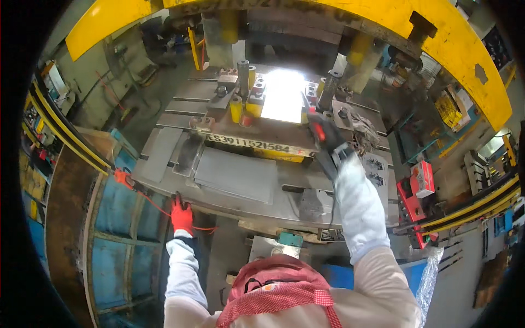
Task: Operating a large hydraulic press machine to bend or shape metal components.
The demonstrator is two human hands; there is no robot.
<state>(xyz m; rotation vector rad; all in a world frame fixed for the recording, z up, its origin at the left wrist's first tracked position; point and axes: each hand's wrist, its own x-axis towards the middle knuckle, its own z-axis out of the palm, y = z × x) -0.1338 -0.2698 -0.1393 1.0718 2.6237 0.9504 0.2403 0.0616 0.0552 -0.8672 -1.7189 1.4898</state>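
My left hand (182, 216), in a red glove with black fingertips, rests at the front edge of the steel press bed (229, 203). Its fingers look spread, and a thin red cable (157, 204) runs right by it. My right hand (327, 136), in a red and dark glove, reaches to the right end of the die (229, 138); motion blurs its fingers, so any grip is unclear. Just beyond them lies a glaring white rectangular panel (284, 95) between the die's posts. Flat grey metal sheets (235, 174) lie on the bed in front of the die.
Overhead arches a yellow press frame (459, 41). Upright guide posts (243, 79) and a yellow cylinder (236, 109) rise from the die. A blue metal bin (112, 262) stands at left. To the right are a red and white box (423, 179) and striped yellow-black rails (470, 203).
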